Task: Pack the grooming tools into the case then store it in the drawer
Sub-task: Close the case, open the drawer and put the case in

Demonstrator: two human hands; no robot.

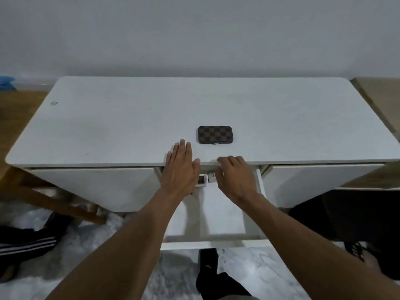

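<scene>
while closed checkered case (215,134) lies on desk (108,126) just beyond left grip (180,167), spread flat, right grip (237,177) loosely curled, empty; case likely light, rigid: pinch long edges.

- The left forearm (134,245) and the right forearm (303,245) are bare. They reach forward from the bottom corners and converge toward the middle.
- The left hand (180,167) is flat and palm down, its fingers straight, close together and pointing ahead, thumb spread to the right.
- The right hand (236,178) is just beside it, back up, fingers loosely bent downward, gripping nothing visible.
- The two hands do not touch.
</scene>
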